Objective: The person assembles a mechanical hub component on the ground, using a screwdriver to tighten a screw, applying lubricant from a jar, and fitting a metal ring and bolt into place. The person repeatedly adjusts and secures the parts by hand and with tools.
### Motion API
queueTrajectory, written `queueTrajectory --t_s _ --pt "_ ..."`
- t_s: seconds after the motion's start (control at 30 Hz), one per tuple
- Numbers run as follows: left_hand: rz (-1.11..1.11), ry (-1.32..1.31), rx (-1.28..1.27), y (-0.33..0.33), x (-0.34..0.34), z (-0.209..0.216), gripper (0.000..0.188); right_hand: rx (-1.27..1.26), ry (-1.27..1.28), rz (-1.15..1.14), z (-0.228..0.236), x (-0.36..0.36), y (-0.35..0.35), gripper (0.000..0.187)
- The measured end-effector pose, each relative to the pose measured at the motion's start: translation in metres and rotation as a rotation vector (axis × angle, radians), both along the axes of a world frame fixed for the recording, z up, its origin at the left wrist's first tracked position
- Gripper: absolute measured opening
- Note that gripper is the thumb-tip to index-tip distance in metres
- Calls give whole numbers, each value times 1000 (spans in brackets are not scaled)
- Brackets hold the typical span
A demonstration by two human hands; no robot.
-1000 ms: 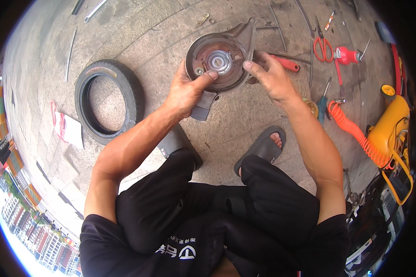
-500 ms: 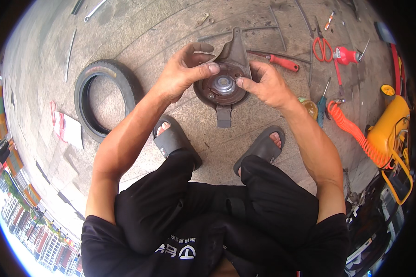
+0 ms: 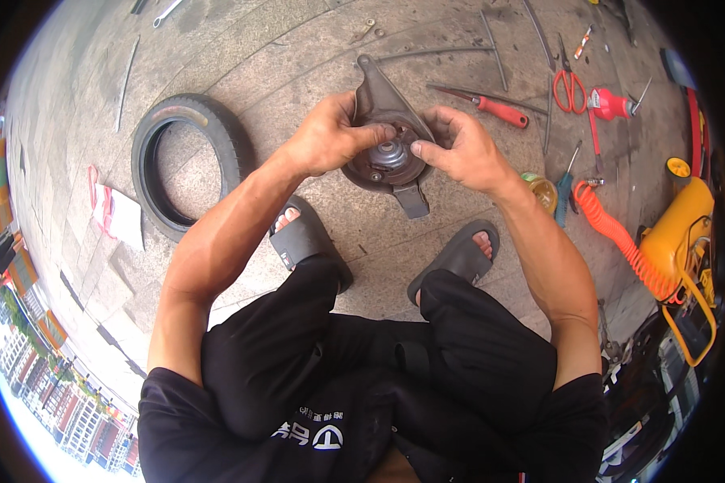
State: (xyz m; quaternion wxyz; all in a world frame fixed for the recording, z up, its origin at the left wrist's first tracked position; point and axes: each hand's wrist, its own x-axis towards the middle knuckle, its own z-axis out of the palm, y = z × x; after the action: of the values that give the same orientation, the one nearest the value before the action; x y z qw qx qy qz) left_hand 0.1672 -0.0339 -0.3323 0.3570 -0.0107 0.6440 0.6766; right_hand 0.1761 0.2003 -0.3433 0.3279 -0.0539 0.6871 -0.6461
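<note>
I watch both bare hands come together in front of the body, and between them is a round metal part [image 3: 389, 155], dark and worn, held up over the paved floor [image 3: 274, 80]. Its tapered arm points away from the wearer, leaning a little left, and a short flat tab sticks out of its near edge. The left hand [image 3: 328, 138] grips it from the left, thumb laid across the face toward the central hub. The right hand [image 3: 461, 150] has it from the right, thumb tip on the face just beside the hub and fingers bent around the far side. Both grasps are narrow, closed on the metal; from where I sit, the part covers several fingertips, so I cannot tell exactly where they press.

Beneath, I see two dark sandals [image 3: 308, 241] set apart on the floor. A black tire [image 3: 235, 149] lies to the left, with a red and white packet [image 3: 121, 221] beyond it. On the right I pick out a red-handled tool [image 3: 503, 113], scissors [image 3: 565, 72], a red container [image 3: 611, 105], a roll of tape [image 3: 543, 194] near a teal-handled screwdriver [image 3: 565, 195], and an orange coiled hose [image 3: 612, 225] by a yellow tank [image 3: 673, 229].
</note>
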Motion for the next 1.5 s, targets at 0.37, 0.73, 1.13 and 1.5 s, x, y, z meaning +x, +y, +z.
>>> queueTrajectory --t_s 0.37,0.73,1.13,1.5 --pt "193 118 -96 11 8 7 28 98 194 -97 -1 -3 -8 39" --pt "219 167 -44 6 5 4 28 258 678 -24 17 -7 -10 33" --pt "263 195 -121 8 7 13 27 291 726 -29 18 -11 -12 36" --pt "230 253 -103 11 10 31 24 191 768 5 20 -15 -6 37"
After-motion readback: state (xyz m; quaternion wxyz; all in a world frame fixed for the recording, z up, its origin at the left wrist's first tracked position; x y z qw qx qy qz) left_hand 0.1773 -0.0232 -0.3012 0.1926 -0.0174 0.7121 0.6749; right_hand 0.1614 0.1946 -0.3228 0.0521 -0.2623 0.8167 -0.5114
